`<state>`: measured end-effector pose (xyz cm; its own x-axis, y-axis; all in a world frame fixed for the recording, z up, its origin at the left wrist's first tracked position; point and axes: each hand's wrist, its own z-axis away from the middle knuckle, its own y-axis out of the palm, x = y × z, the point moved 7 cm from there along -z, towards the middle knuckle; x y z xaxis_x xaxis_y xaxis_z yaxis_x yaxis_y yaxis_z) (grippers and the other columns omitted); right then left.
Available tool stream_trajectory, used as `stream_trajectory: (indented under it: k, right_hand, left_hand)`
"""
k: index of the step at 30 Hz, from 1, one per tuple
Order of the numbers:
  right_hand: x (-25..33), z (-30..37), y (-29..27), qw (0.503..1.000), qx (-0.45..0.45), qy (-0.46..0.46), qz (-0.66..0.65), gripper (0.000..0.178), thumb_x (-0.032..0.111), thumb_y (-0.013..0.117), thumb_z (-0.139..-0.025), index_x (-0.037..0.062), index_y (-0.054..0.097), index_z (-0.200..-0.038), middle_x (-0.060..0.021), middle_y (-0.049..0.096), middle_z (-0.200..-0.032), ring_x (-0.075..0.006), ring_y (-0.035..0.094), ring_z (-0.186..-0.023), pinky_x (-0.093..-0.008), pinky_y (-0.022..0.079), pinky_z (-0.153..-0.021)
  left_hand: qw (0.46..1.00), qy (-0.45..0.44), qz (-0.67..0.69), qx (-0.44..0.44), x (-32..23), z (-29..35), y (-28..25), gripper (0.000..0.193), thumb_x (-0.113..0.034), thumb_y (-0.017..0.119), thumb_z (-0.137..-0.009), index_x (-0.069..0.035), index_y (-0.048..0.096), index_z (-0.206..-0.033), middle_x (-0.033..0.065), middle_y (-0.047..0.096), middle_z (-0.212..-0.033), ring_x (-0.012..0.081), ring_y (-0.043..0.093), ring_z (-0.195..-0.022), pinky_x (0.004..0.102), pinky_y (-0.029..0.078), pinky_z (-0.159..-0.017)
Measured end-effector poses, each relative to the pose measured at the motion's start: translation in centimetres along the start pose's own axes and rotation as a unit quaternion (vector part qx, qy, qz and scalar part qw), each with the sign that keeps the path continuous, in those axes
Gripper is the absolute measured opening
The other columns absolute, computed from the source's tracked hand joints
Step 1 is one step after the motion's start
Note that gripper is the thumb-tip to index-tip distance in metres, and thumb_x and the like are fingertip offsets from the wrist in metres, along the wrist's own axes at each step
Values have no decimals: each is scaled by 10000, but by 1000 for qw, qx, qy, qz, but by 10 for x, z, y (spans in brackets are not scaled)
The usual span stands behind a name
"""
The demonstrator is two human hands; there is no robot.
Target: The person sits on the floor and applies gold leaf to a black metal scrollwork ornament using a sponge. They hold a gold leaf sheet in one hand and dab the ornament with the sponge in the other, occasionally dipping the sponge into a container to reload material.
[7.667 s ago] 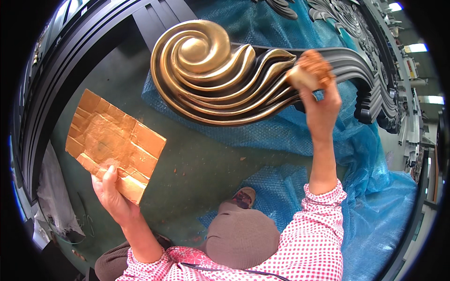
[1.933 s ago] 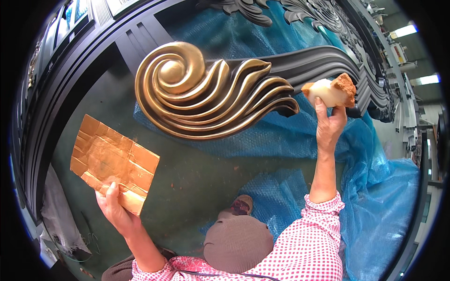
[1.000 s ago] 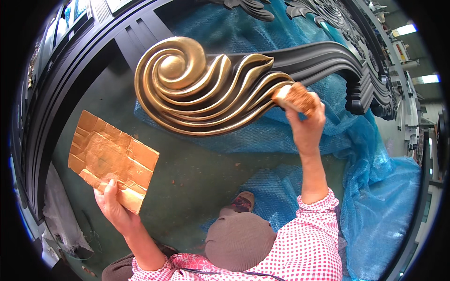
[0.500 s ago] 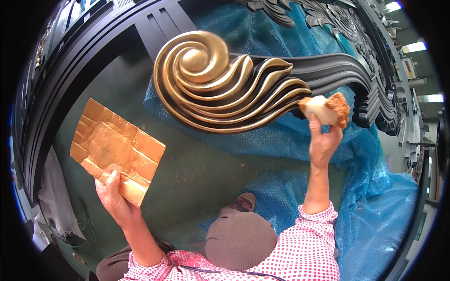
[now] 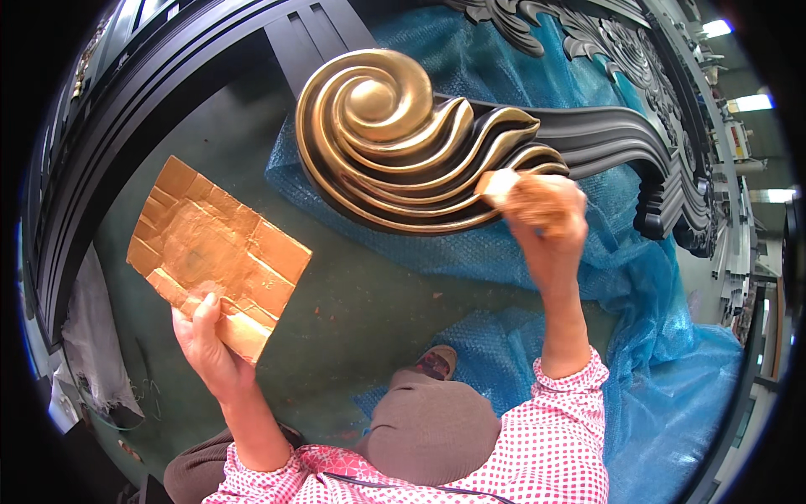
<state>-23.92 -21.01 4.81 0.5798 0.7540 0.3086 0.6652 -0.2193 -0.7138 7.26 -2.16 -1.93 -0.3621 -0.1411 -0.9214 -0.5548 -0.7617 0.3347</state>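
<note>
My left hand (image 5: pixel 210 340) grips the lower edge of a creased piece of cardboard (image 5: pixel 227 244) smeared with gold paint, the thumb on top. My right hand (image 5: pixel 554 239) is closed on a white and gold-brown sponge (image 5: pixel 529 197), slightly blurred by motion. The sponge is at the lower right edge of a carved scroll (image 5: pixel 369 101), over its tapering ridges. Gold covers the scroll's spiral and raised ridges, while its grooves are dark. To the right the carving runs on into a plain dark grey moulding (image 5: pixel 604 130).
Blue bubble wrap (image 5: pixel 672 378) spreads under the carving and down the right side. A dark curved frame (image 5: pixel 92 143) arches along the left, with white sheeting (image 5: pixel 96 353) below it. More grey carved ornament (image 5: pixel 625 55) stands at the upper right. My shoe (image 5: pixel 441 359) is on the green floor (image 5: pixel 336 311).
My right hand has moved left with the sponge, from beside the scroll's tip onto its lower ridges, and has turned over. The cardboard has shifted slightly right in view.
</note>
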Motion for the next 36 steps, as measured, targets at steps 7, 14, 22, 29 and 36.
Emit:
stream_trajectory:
  k: [7, 14, 22, 29, 36]
  right_hand:
    - [-49, 4, -20, 984, -58, 165, -14, 296, 139, 709, -736, 38, 609, -995, -78, 615, -861, -254, 584, -844, -362, 415, -790]
    - [-5, -25, 13, 996, 43, -51, 52, 228, 116, 688, -684, 79, 598, -891, -63, 600, -863, -266, 560, -831, -379, 398, -773]
    - [23, -29, 27, 995, 65, -80, -10, 306, 89, 725, -694, 47, 606, -973, -101, 594, -906, -259, 574, -860, -353, 445, -783]
    - [-45, -30, 9, 993, -42, 112, -6, 262, 155, 687, -726, 31, 570, -925, -112, 587, -869, -291, 562, -825, -370, 413, -774]
    - [-46, -36, 21, 997, -14, 65, 35, 267, 138, 705, -714, 60, 598, -945, -98, 592, -873, -303, 561, -826, -388, 414, -782]
  left_hand:
    - [999, 19, -5, -32, -9, 3, 12, 251, -82, 519, -838, 4, 462, -1068, 57, 523, -932, 134, 542, -851, 277, 456, -783]
    - [1000, 18, -15, -14, -6, 3, 6, 256, -82, 521, -840, 4, 463, -1074, 57, 529, -948, 132, 544, -863, 278, 455, -791]
    - [1000, 11, -18, 1, -4, 1, 2, 269, -77, 516, -839, 6, 458, -1088, 61, 526, -962, 136, 547, -873, 280, 455, -805]
    - [1000, 17, 14, -5, -5, 1, 3, 341, -32, 498, -832, 24, 417, -1158, 95, 534, -1009, 160, 565, -892, 299, 472, -808]
    - [1000, 5, 24, 9, -2, 0, 2, 375, -12, 488, -834, 30, 393, -1195, 112, 531, -1041, 173, 573, -911, 311, 484, -809]
